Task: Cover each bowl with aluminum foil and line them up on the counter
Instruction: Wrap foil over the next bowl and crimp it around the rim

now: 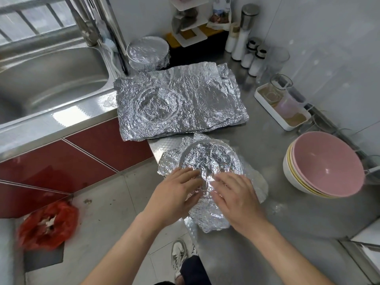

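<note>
Both hands, left hand (pixel 178 187) and right hand (pixel 236 197), are pressing flat with fingers spread on the foil-covered bowl (pixel 211 161) on the desk (pixel 277 219), no readable writing showing.

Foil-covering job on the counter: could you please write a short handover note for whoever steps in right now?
Left hand and right hand: both flat and open, pressing foil over the near bowl at the counter edge.
Done: one wrapped bowl sits at the back beside the sink.
Supplies: stack of foil sheets mid-counter; the top sheet bears a round bowl imprint.
Left: finish crimping the near bowl, then cover the stacked bowls on the right and line all up.
</note>
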The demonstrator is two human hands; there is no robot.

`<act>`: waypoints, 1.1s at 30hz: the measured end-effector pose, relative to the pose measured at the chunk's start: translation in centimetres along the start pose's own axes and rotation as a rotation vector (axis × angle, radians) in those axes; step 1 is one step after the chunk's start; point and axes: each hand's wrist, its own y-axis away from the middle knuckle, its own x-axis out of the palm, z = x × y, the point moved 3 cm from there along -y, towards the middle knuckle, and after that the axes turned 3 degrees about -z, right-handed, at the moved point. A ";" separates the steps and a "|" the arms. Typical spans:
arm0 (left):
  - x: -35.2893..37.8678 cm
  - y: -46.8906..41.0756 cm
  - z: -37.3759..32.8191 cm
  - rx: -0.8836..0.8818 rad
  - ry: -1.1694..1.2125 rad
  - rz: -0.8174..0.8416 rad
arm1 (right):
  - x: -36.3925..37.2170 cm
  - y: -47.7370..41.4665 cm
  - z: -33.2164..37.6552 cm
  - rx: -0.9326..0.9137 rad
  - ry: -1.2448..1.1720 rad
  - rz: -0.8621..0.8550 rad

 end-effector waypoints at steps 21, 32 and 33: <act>0.6 1.0 0.2 0.087 -0.001 -0.111 | 1.3 0.4 3.0 -0.117 0.166 -0.014; -0.1 0.8 0.2 0.067 0.004 -0.124 | 1.0 0.0 3.8 0.048 -0.010 -0.012; -0.1 1.0 0.1 0.058 0.004 -0.122 | 0.6 0.0 3.6 0.047 -0.034 0.005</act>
